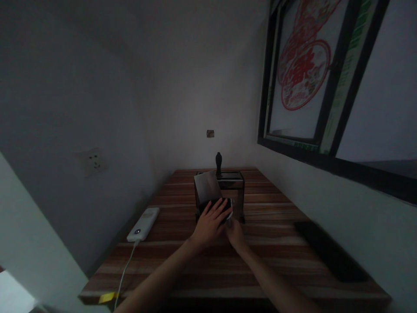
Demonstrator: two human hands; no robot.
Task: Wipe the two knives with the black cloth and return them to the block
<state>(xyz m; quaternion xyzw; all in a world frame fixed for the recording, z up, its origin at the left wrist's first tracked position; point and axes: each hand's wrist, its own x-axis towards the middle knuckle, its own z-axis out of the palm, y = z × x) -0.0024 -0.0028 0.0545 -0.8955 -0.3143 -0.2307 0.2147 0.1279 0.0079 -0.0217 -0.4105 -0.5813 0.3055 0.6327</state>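
Observation:
My left hand (211, 218) lies with its fingers spread over a dark, flat object (212, 202) that has a pale right edge. Just to the right and lower, my right hand (235, 233) is closed near that edge; what its fingers hold is hidden. Directly behind the hands stands a black-framed, box-like thing (241, 191) with thin legs. A dark upright knob or handle (218, 161) rises above its top. A pale grey sheet (207, 186) leans at a tilt against the left of the frame, above my left fingers.
A white power bank (143, 224) with a white cable (124, 273) lies at the left of the striped wooden table (270, 261). Near the right edge is a flat black slab (329, 250). Yellow tape (107, 297) marks the front left corner. Walls close in both sides.

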